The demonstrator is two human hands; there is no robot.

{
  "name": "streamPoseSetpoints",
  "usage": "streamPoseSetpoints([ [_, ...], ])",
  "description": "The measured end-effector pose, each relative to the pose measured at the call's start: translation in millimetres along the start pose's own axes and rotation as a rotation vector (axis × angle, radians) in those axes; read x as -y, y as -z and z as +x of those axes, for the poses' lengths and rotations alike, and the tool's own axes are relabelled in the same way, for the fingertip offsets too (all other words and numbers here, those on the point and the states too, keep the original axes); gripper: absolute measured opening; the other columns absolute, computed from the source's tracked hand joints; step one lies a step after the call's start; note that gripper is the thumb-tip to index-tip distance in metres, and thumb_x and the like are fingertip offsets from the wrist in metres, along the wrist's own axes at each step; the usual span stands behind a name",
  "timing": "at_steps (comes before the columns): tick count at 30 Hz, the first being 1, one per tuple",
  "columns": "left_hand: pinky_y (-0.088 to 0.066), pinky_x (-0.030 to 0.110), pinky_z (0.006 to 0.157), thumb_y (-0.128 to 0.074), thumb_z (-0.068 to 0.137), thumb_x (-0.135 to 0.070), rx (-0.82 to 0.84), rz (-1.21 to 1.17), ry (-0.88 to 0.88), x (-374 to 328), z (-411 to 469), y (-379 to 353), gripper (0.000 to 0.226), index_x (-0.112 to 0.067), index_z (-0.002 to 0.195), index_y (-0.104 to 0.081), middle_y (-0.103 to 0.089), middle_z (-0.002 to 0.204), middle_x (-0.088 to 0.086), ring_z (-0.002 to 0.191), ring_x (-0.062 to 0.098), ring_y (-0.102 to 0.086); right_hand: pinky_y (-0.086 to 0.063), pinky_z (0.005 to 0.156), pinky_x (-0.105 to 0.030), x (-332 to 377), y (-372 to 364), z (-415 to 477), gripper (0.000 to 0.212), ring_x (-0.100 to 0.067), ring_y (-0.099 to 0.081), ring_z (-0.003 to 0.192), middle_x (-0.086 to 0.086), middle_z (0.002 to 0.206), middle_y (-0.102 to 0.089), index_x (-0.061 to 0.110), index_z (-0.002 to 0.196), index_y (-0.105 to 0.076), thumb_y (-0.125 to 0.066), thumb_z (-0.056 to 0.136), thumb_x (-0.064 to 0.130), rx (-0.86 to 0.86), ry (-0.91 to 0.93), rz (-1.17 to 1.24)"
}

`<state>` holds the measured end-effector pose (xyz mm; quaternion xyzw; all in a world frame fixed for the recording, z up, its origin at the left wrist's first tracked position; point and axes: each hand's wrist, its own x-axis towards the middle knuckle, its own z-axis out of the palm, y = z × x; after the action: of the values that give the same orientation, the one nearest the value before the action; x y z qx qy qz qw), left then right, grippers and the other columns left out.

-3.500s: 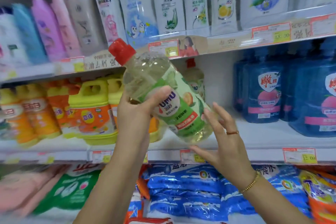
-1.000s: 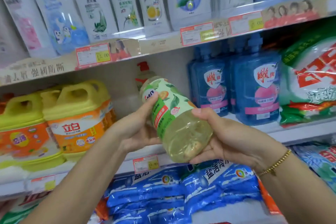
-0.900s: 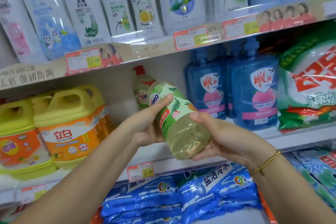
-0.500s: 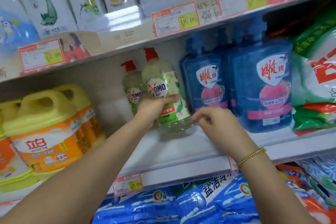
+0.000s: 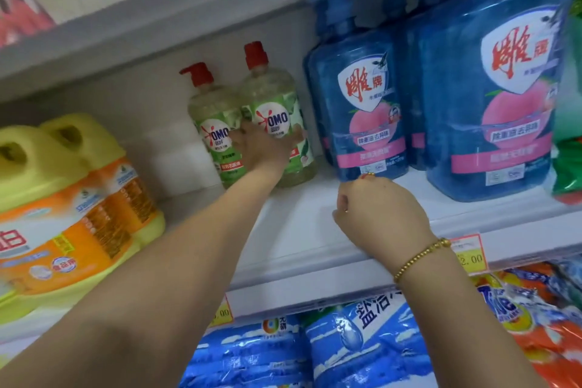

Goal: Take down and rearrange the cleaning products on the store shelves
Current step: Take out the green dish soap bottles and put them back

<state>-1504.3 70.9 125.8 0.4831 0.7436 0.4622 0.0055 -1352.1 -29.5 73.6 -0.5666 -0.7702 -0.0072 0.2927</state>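
Note:
Two clear green-labelled OMO detergent bottles stand upright side by side at the back of the white middle shelf. The right OMO bottle has a plain red cap, and my left hand grips it round the label, thumb between the two bottles. The left OMO bottle has a red pump top and touches the first. My right hand hovers over the front of the shelf with fingers loosely curled, holding nothing, apart from the bottles.
Big blue detergent bottles stand right beside the OMO pair, with another further right. Yellow-orange jugs fill the shelf's left. A green bag sits at far right. Blue bags and an orange bag lie below.
The red-capped bottle went from tilted in both hands to standing upright on the shelf beside the pump bottle. My right hand let go and drew back toward the shelf front. The view moved closer.

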Motion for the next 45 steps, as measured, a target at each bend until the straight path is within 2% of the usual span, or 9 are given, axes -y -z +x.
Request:
streamPoseSetpoints([
  [14, -0.042, 0.043, 0.106, -0.075, 0.071, -0.056, 0.045, 0.170, -0.105, 13.8, 3.9, 10.4, 0.114, 0.004, 0.147, -0.015, -0.025, 0.153, 0.021, 0.140, 0.035, -0.032, -0.039, 0.077, -0.030, -3.1, 4.4, -5.1, 0.027, -0.023, -0.050, 0.106, -0.005, 0.112, -0.057, 0.019, 0.111, -0.060, -0.046, 0.093, 0.032, 0.004, 0.030, 0.042],
  [18, -0.052, 0.031, 0.066, -0.067, 0.081, -0.054, 0.119, 0.190, -0.129, 10.1, 11.4, 8.6, 0.057, -0.004, 0.106, -0.055, -0.065, 0.097, 0.009, 0.084, 0.023, -0.064, -0.041, 0.078, -0.030, -2.8, 5.4, -6.9, 0.028, -0.023, -0.051, 0.106, -0.005, 0.113, -0.058, 0.019, 0.112, -0.060, -0.045, 0.093, 0.032, -0.007, 0.030, 0.047],
  [20, -0.041, 0.025, 0.049, -0.059, 0.086, -0.056, 0.143, 0.261, -0.147, 9.4, 10.3, 7.3, 0.050, -0.011, 0.068, -0.048, -0.053, 0.064, 0.003, 0.054, 0.015, -0.051, -0.042, 0.081, -0.030, -2.0, 7.8, -8.9, 0.030, -0.023, -0.052, 0.109, -0.005, 0.116, -0.059, 0.021, 0.118, -0.058, -0.045, 0.094, 0.034, -0.023, 0.027, 0.064],
  [25, -0.042, 0.025, 0.052, -0.062, 0.089, -0.047, 0.269, 0.339, -0.121, 7.2, 6.1, 21.7, 0.042, -0.010, 0.074, -0.047, -0.057, 0.081, 0.004, 0.062, 0.016, -0.053, -0.044, 0.079, -0.031, 11.4, 20.5, -22.7, 0.032, -0.023, -0.056, 0.104, -0.003, 0.110, -0.062, 0.022, 0.120, -0.053, -0.045, 0.094, 0.039, -0.086, 0.080, 0.022],
  [28, -0.049, 0.030, 0.063, -0.066, 0.088, -0.038, 0.371, 0.173, -0.205, 17.3, -20.7, 65.6, 0.028, -0.012, 0.095, -0.058, -0.060, 0.091, 0.001, 0.074, 0.019, -0.060, -0.033, 0.065, -0.032, 34.4, 33.7, -36.9, 0.024, -0.028, -0.057, 0.087, -0.006, 0.088, -0.060, 0.016, 0.088, -0.059, -0.049, 0.092, 0.038, -0.183, 0.144, 0.013],
  [32, -0.053, 0.029, 0.059, -0.063, 0.091, -0.031, 0.323, -0.121, -0.458, 61.8, -99.4, 172.4, 0.037, -0.009, 0.061, -0.058, -0.063, 0.056, 0.004, 0.053, 0.012, -0.060, -0.027, 0.056, -0.031, 91.4, 28.3, -71.3, 0.034, -0.034, -0.055, 0.068, -0.006, 0.064, -0.050, 0.019, 0.063, -0.041, -0.058, 0.088, 0.034, -0.149, 0.308, 0.076],
  [35, -0.034, 0.022, 0.047, -0.058, 0.090, -0.037, 0.315, -0.033, -0.554, 117.6, -154.2, 249.2, 0.046, -0.018, 0.050, -0.044, -0.045, 0.041, -0.003, 0.042, 0.008, -0.043, -0.032, 0.061, -0.033, 136.7, 1.5, -104.1, 0.029, -0.027, -0.058, 0.079, -0.001, 0.077, -0.053, 0.024, 0.071, -0.040, -0.049, 0.091, 0.044, 0.102, 0.419, 0.082],
  [41, -0.047, 0.018, 0.061, -0.060, 0.082, -0.046, 0.281, 0.030, -0.273, 285.2, -203.3, 359.1, 0.021, -0.028, 0.073, -0.058, -0.060, 0.075, -0.010, 0.074, 0.002, -0.059, -0.035, 0.076, -0.027, 230.2, -54.7, -152.4, 0.028, -0.013, -0.055, 0.104, 0.010, 0.112, -0.052, 0.031, 0.115, -0.051, -0.054, 0.090, 0.042, 0.448, 0.618, 0.168],
  [45, -0.045, 0.014, 0.085, -0.063, 0.067, -0.059, 0.182, 0.032, 0.029, 392.3, -246.4, 412.4, 0.037, -0.040, 0.098, -0.056, -0.055, 0.112, -0.014, 0.108, -0.004, -0.052, -0.032, 0.079, -0.020, 299.3, -106.8, -179.2, 0.033, -0.016, -0.055, 0.103, 0.007, 0.102, -0.054, 0.023, 0.116, -0.056, -0.065, 0.085, 0.032, 0.601, 0.704, 0.326],
])
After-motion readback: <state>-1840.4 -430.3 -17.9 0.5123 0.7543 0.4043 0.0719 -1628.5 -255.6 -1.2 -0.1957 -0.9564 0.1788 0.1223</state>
